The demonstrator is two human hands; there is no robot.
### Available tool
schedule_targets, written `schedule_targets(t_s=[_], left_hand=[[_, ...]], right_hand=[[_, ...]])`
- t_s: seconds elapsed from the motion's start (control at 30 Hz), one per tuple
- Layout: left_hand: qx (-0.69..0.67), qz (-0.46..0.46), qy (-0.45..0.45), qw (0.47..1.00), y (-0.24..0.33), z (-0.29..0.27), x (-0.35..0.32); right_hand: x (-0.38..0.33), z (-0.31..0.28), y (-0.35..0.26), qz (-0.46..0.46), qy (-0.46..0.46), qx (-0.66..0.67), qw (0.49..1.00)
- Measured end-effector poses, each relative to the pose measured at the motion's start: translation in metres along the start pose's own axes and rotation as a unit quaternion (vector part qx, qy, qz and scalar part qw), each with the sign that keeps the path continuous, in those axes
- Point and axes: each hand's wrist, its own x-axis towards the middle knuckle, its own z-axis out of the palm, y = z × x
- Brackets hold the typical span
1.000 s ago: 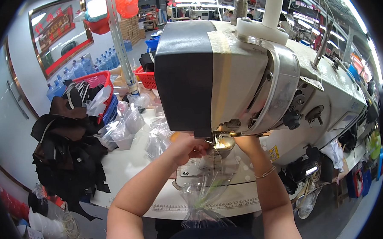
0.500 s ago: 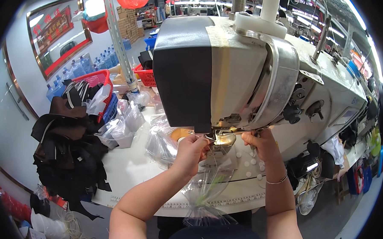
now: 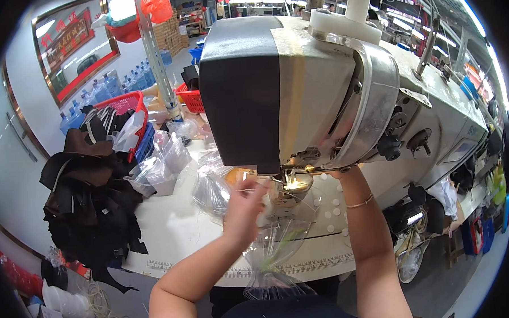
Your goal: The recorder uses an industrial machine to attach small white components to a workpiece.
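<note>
A large industrial sewing machine [image 3: 320, 99] fills the middle, its dark end cover towards me. Just left of the lit needle area [image 3: 294, 183], my left hand [image 3: 246, 207] is raised with fingers smeared by motion; whether they hold anything I cannot make out. My right hand [image 3: 346, 173] reaches up beneath the machine head on the right, its fingers hidden behind the machine. Clear plastic film [image 3: 275, 257] hangs over the front table edge below the needle area. Several small white discs [image 3: 335, 202] lie on the table beside my right forearm.
A heap of black and brown cut pieces [image 3: 92, 206] hangs at the table's left. Behind it stand a red basket [image 3: 135, 101] and clear plastic bags [image 3: 163, 157]. A ruler strip [image 3: 304, 266] runs along the front edge. A white thread spool [image 3: 67, 303] sits low on the left.
My left hand has pulled back left from the needle area. My right hand has moved up and farther under the machine head, so its fingers no longer show.
</note>
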Motion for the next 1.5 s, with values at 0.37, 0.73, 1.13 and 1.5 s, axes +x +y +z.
schedule_targets(t_s=[0.37,0.73,1.13,1.5], left_hand=[[0.414,0.080,-0.232,0.877,0.049,-0.011,0.051],[0.252,-0.123,-0.207,0.937,0.046,-0.008,0.044],[0.106,-0.132,-0.215,0.962,0.022,-0.014,0.033],[0.096,-0.226,-0.208,0.947,0.044,-0.012,0.056]], right_hand=[[-0.071,0.031,-0.197,-0.305,-0.025,-0.304,0.902],[-0.066,0.028,-0.198,-0.319,-0.025,-0.365,0.874],[-0.038,0.012,-0.164,-0.229,-0.102,-0.325,0.912],[-0.040,0.015,-0.170,-0.236,-0.069,-0.283,0.927]])
